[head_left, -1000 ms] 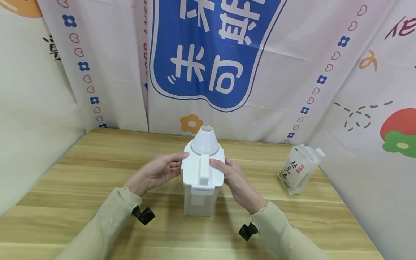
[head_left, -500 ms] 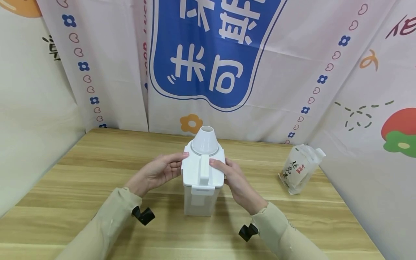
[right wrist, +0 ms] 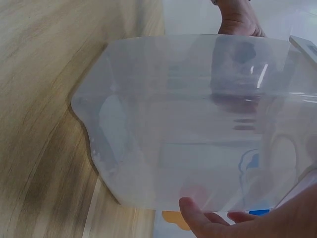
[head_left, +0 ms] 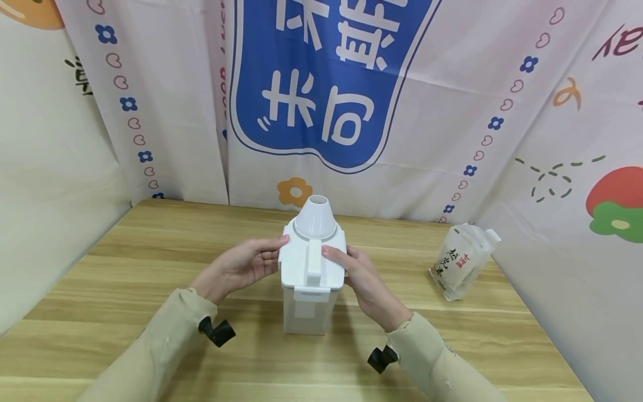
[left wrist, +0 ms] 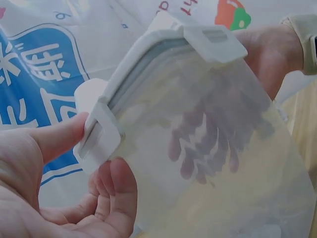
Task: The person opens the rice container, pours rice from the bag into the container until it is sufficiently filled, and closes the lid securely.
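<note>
A translucent storage container (head_left: 307,315) stands upright on the wooden table between both hands. Its white lid (head_left: 294,268) has a raised handle, side latches and a cone-shaped spout (head_left: 315,220). My left hand (head_left: 243,265) is at the lid's left edge. In the left wrist view, its thumb presses the top of a side latch (left wrist: 101,139), with curled fingertips (left wrist: 124,178) at the latch's lower edge. My right hand (head_left: 366,282) holds the other side, thumb on the lid beside the handle. In the right wrist view, its fingers (right wrist: 195,213) lie against the container's wall.
A clear-and-white rice bag (head_left: 461,262) with printed characters stands at the table's right side, leaning slightly. Printed cloth (head_left: 427,139) hangs behind the wooden table (head_left: 201,223) and on both sides. A black camera mount (head_left: 217,332) sits on each sleeve.
</note>
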Demonstrator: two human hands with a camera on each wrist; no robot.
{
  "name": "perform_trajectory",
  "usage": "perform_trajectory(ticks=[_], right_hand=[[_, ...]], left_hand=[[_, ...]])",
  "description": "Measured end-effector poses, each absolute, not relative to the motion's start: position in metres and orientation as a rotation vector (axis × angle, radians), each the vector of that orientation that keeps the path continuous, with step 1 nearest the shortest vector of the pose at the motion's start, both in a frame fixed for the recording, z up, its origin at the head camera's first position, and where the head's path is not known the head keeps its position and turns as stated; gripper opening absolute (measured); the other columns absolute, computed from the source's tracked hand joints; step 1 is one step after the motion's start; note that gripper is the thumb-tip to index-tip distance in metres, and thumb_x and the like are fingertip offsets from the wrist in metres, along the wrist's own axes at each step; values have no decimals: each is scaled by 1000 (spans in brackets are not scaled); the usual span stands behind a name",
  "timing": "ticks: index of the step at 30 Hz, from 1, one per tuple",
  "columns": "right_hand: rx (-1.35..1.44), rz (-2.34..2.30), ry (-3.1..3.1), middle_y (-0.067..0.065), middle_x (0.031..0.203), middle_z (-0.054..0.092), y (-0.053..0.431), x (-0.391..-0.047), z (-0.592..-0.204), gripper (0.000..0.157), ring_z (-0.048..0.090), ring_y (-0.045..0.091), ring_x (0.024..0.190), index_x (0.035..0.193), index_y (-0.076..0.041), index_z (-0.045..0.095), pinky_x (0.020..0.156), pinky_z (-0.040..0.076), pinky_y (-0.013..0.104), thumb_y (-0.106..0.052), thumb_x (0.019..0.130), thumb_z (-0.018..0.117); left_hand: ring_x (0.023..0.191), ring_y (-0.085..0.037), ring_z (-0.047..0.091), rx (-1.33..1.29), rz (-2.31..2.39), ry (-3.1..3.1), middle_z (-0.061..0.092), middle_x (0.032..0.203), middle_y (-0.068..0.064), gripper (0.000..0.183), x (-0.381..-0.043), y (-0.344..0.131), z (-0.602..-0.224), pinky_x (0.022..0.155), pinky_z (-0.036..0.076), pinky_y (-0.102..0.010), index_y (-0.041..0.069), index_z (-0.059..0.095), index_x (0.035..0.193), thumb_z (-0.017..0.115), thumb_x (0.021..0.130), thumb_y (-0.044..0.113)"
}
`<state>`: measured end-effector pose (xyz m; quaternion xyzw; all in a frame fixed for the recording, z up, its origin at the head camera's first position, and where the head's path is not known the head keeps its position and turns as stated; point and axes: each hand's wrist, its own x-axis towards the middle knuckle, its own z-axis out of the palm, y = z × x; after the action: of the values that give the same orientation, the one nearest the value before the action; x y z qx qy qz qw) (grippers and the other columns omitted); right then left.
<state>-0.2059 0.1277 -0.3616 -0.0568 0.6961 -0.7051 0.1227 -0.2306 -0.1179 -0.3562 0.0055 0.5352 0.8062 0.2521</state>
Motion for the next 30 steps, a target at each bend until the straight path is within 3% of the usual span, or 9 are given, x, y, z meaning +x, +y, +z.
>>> perform_trajectory(ticks=[16,23,30], right_hand=[[-132,-2059,2039,10,107,69,128,-205,-360,58,63,21,98,129,-1,59,91,47,37,-40,88,70],[-125,-2068,2022,10,107,70,127,-204,-360,57,64,21,97,128,-1,60,89,49,37,-40,87,71],[-122,-2068,2017,10,106,70,126,-206,-359,53,65,20,97,125,-1,62,89,48,36,-38,88,71]], left_hand=[[91,-21,63,-36,2164,1390,65,101,-13,22,-234,-121,-350,91,53,-33,-4,59,110,66,95,10],[95,-21,63,-24,2154,1362,63,104,-13,25,-235,-123,-352,95,51,-34,-4,57,114,66,96,11],[93,-21,66,-21,2142,1348,68,101,-13,14,-239,-126,-353,94,52,-34,0,66,103,66,96,12]])
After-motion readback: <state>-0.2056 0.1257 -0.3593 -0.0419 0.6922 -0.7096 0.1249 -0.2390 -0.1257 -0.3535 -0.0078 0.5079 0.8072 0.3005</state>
